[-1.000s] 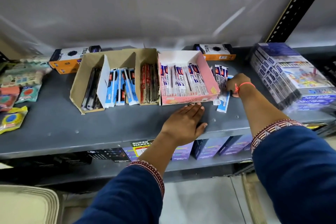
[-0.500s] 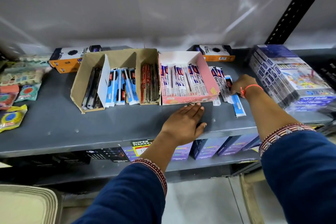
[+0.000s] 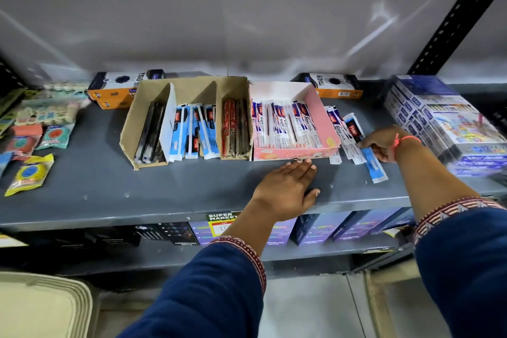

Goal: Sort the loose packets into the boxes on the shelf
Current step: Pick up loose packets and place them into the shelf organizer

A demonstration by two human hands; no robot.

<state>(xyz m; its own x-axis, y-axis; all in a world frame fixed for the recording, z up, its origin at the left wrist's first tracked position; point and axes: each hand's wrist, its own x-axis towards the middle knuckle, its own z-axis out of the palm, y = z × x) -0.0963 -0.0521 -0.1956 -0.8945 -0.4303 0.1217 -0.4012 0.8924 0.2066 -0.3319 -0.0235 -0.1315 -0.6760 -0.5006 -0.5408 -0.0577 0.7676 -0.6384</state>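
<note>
A brown cardboard box with dividers holds dark, blue-and-white and red packets. Beside it on the right a pink box holds white-and-blue packets. Loose packets lie on the grey shelf just right of the pink box. My right hand rests on these, fingers pinched on a blue-and-white packet that lies slanted toward the shelf's front edge. My left hand lies flat on the shelf, palm down, its fingertips touching the pink box's front wall.
Stacked blue-purple boxes stand at the right. Two orange-and-black boxes sit at the back. Small colourful packets lie at the left. A lower shelf holds purple boxes. A black upright rises at the right.
My right hand slid from behind the loose packets toward the front right, dragging a blue-and-white packet out of the pile. My left hand stayed flat on the shelf.
</note>
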